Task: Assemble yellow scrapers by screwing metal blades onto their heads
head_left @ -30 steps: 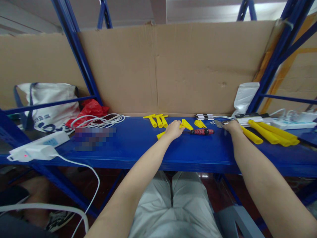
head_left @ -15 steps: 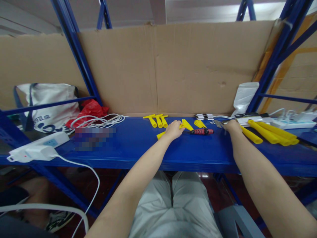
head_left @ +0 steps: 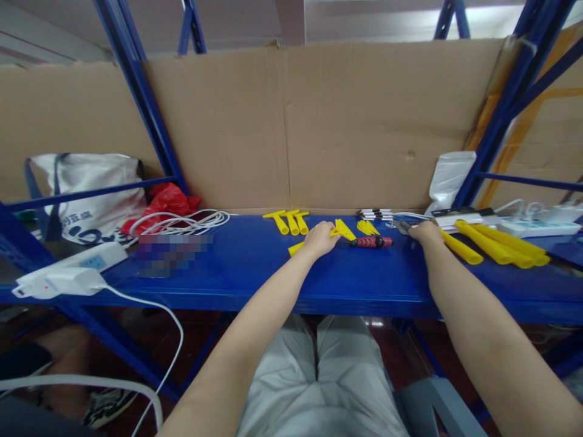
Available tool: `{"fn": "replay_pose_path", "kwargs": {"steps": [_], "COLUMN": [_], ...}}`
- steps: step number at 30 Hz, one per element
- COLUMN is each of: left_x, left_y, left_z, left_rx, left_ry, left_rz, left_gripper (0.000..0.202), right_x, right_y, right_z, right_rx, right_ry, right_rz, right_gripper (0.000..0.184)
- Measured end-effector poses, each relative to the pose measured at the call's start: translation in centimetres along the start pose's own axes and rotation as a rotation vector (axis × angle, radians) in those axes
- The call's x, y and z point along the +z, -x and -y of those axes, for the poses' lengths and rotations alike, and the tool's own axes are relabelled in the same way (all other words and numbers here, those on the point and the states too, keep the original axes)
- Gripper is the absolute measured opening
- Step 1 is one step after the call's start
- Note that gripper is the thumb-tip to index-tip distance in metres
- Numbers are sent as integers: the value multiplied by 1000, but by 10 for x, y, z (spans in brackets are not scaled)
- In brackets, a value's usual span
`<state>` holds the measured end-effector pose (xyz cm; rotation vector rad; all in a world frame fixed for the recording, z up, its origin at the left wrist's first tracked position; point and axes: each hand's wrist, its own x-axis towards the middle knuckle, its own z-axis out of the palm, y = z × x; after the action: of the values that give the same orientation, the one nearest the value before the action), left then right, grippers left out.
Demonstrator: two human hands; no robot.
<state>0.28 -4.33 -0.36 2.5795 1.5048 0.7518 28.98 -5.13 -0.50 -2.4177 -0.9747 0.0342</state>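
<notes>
Left hand (head_left: 320,239), centre of frame, fingers closed round a yellow piece (head_left: 296,247) poking out both sides of the fist; right hand (head_left: 427,234), right of centre, fingertips at grey pieces (head_left: 401,227), can't tell whether gripping; red-handled screwdriver (head_left: 372,242) lies between hands.

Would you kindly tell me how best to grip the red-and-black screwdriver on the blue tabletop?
Probably by its thick handle, from above or the right: that end lies uncovered, while the thin shaft points toward the left hand.
</notes>
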Motion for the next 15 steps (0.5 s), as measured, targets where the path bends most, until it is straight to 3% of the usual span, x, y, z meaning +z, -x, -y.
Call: {"fn": "replay_pose_path", "kwargs": {"steps": [9, 15], "left_x": [1, 1], "left_y": [0, 0], "left_z": [0, 0], "left_rx": [2, 9], "left_ry": [4, -3], "left_rz": [-5, -10], "left_gripper": [26, 26], "right_x": [-11, -17], "right_y": [5, 22], "right_z": [13, 40], "right_rx": [-39, -344], "right_ry": [-12, -90], "right_rz": [-91, -32], "right_gripper": [40, 18]}}
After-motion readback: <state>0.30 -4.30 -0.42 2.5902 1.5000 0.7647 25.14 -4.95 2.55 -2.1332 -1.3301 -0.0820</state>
